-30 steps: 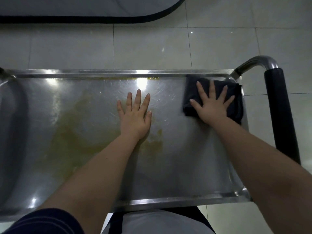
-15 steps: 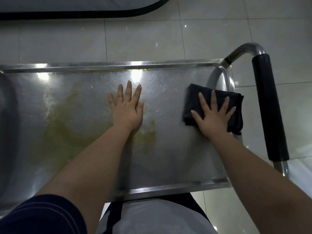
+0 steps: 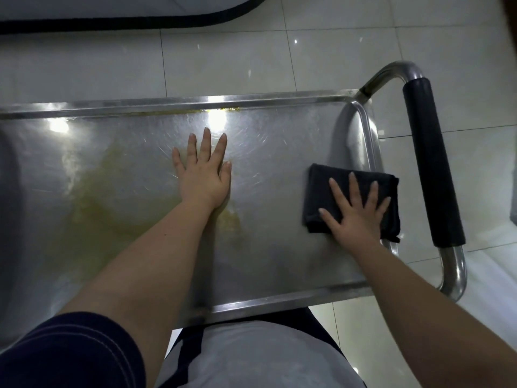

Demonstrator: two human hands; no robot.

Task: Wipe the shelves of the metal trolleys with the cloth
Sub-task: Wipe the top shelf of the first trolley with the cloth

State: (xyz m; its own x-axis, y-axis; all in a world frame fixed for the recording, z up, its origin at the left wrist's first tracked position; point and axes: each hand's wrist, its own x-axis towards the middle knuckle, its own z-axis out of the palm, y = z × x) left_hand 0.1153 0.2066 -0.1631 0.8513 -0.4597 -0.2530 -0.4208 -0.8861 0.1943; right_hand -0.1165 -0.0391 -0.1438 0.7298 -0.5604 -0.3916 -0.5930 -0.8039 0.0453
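Dim overhead light, bright glare spots on the steel shelf (image 3: 279,247), soft blur, wide-angle bending at edges.

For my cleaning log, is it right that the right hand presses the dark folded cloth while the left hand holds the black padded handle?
Not quite: in the head view the left hand lies flat on the stainless steel trolley shelf; the rest is right.

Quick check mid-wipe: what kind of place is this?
Likely a commercial kitchen or service area, not certain: a steel trolley shelf with yellowish residue, its padded push handle, and a glossy tiled floor.
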